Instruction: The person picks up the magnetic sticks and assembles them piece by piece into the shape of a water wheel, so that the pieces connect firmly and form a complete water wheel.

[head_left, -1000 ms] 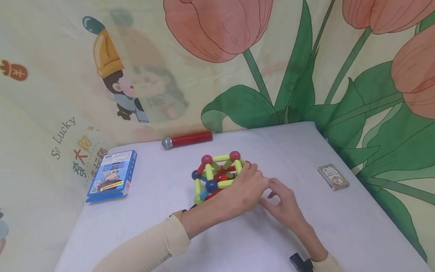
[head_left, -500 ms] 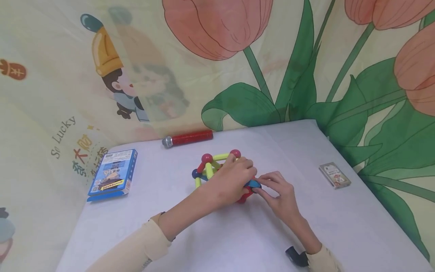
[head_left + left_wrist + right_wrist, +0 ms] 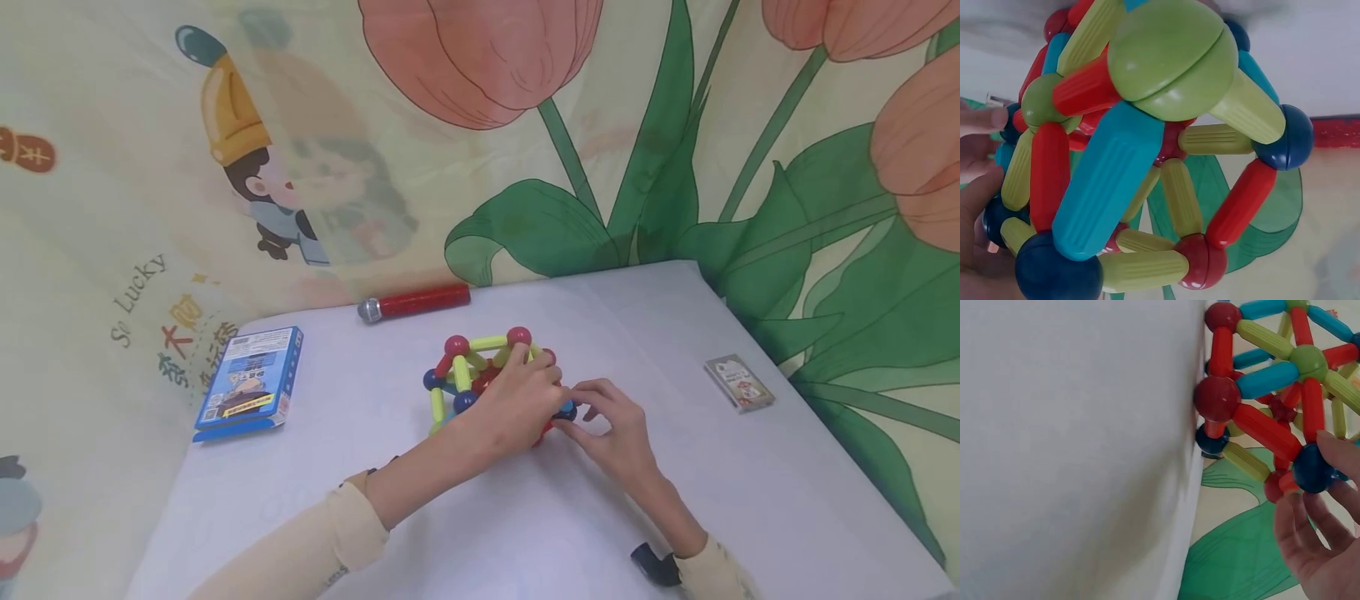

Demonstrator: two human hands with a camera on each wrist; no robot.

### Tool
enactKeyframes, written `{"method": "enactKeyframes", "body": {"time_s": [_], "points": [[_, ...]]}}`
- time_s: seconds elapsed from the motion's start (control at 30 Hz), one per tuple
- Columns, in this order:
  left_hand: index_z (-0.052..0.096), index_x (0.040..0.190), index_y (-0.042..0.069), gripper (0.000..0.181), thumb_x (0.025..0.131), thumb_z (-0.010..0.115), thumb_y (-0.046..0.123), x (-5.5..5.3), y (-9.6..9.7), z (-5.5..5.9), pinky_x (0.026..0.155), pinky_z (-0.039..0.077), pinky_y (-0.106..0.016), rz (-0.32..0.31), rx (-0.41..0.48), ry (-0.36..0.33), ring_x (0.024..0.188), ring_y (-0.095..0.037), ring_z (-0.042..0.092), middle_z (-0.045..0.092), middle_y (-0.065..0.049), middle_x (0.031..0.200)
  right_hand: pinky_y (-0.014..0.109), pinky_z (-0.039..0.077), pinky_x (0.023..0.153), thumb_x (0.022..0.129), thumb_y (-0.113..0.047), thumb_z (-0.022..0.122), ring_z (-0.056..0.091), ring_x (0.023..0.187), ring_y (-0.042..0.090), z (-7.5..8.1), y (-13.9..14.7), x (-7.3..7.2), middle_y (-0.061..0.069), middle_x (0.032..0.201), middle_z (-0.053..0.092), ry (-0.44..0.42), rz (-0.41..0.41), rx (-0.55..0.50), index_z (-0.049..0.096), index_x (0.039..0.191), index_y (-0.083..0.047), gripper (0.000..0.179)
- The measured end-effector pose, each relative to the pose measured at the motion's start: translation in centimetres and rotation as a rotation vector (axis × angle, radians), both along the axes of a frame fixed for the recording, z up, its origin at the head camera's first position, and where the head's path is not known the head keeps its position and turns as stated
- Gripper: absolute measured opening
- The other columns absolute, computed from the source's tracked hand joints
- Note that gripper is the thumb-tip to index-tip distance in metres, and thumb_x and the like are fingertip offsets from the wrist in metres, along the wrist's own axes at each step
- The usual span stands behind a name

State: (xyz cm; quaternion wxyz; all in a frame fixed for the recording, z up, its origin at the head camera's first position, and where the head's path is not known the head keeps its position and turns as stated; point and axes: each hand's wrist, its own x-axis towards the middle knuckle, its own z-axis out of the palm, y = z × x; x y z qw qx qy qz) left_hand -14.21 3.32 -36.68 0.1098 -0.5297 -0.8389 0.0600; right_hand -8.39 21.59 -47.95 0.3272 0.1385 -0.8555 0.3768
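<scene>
A ball-and-rod building toy model [image 3: 461, 375], made of red, blue, green and yellow-green pieces, stands in the middle of the white table. My left hand [image 3: 517, 408] reaches across its front, fingers curled on its right side; the fingertips' exact hold is hidden. At the model's right end my right hand [image 3: 618, 425] pinches a dark blue ball [image 3: 567, 412] between thumb and fingers. In the right wrist view, thumb and fingers are around a dark blue ball [image 3: 1313, 469] at a corner joined by red rods. The left wrist view shows the lattice [image 3: 1107, 181] close up.
A red microphone-shaped object [image 3: 416, 302] lies at the table's back edge. On the left is a blue box [image 3: 247, 379], and a small card box [image 3: 739, 383] lies at the right. A patterned curtain [image 3: 360, 208] hangs behind the table.
My left hand has shifted slightly left, uncovering the model's right end. My right hand has closed in from beside the model to pinch the dark blue ball there.
</scene>
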Motion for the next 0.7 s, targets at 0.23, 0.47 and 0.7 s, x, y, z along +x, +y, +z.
{"method": "enactKeyframes", "body": {"time_s": [0.23, 0.47, 0.7], "points": [[0.081, 0.128, 0.021, 0.052, 0.085, 0.092, 0.046, 0.32, 0.22, 0.13, 0.102, 0.046, -0.038, 0.037, 0.0, -0.059, 0.119, -0.017, 0.063, 0.079, 0.001, 0.119, 0.021, 0.062, 0.067, 0.069, 0.01, 0.098, 0.075, 0.087, 0.023, -0.13, -0.3, 0.1, 0.005, 0.102, 0.076, -0.018, 0.032, -0.056, 0.079, 0.107, -0.002, 0.044], [0.083, 0.124, 0.018, 0.049, 0.085, 0.092, 0.046, 0.59, 0.49, 0.28, 0.097, 0.045, -0.036, 0.046, -0.006, -0.075, 0.113, -0.017, 0.061, 0.078, 0.0, 0.113, 0.021, 0.062, 0.067, 0.068, 0.016, 0.095, 0.074, 0.089, 0.024, -0.43, -0.28, 0.06, 0.006, 0.104, 0.075, -0.034, 0.071, -0.127, 0.076, 0.107, -0.002, 0.046], [0.083, 0.121, 0.017, 0.045, 0.086, 0.092, 0.043, 0.73, 0.64, 0.3, 0.098, 0.045, -0.038, 0.059, -0.042, -0.057, 0.112, -0.018, 0.058, 0.078, 0.0, 0.111, 0.021, 0.062, 0.067, 0.069, 0.02, 0.091, 0.072, 0.089, 0.02, -0.61, -0.31, -0.05, 0.005, 0.103, 0.073, -0.041, 0.077, -0.176, 0.075, 0.106, -0.002, 0.046]]}}
